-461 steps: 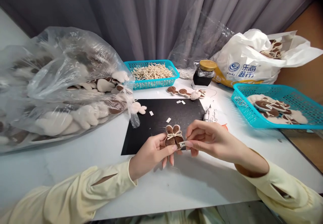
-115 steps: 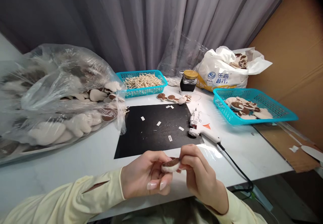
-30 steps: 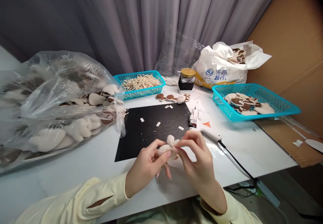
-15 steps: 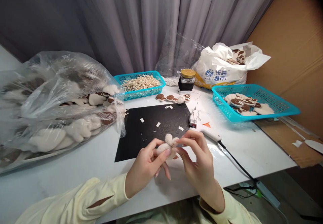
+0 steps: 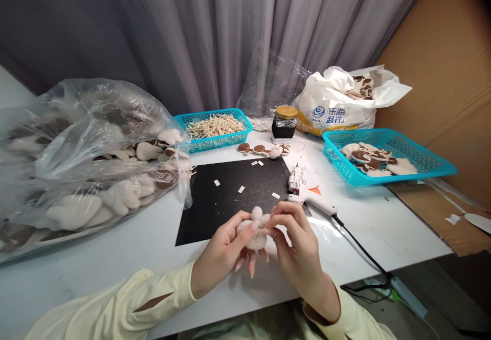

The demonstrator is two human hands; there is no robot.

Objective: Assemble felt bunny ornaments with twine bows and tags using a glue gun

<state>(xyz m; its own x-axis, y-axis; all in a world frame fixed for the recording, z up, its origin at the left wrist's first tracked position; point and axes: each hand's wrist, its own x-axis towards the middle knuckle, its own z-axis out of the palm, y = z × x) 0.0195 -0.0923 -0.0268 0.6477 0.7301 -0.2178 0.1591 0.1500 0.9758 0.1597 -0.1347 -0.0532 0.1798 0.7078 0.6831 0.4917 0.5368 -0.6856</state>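
Observation:
A small cream plush piece (image 5: 253, 242) with several rounded lobes is held between my hands, over the near edge of a black mat (image 5: 230, 202). My left hand (image 5: 226, 243) grips it from the left, thumb on top and fingers underneath. On the other side, my right hand (image 5: 297, 248) pinches its right edge between thumb and fingertips; whether something thin is in that pinch I cannot make out. Small white labels (image 5: 241, 189) lie scattered on the mat. A white glue gun (image 5: 312, 197) rests at the mat's right edge, its cord running to the lower right.
Plush pieces fill a clear plastic bag (image 5: 111, 176) on the left. Behind the mat are a blue basket of cream strips (image 5: 215, 140), a jar (image 5: 284, 125) and a row of brown plush pieces (image 5: 261, 149). Another blue basket (image 5: 425, 163) and a white bag (image 5: 337, 105) stand right.
The plush piece has been turned in my left hand, so more of its lower cream lobe shows. My right hand has shifted slightly left and stays pinched at its edge.

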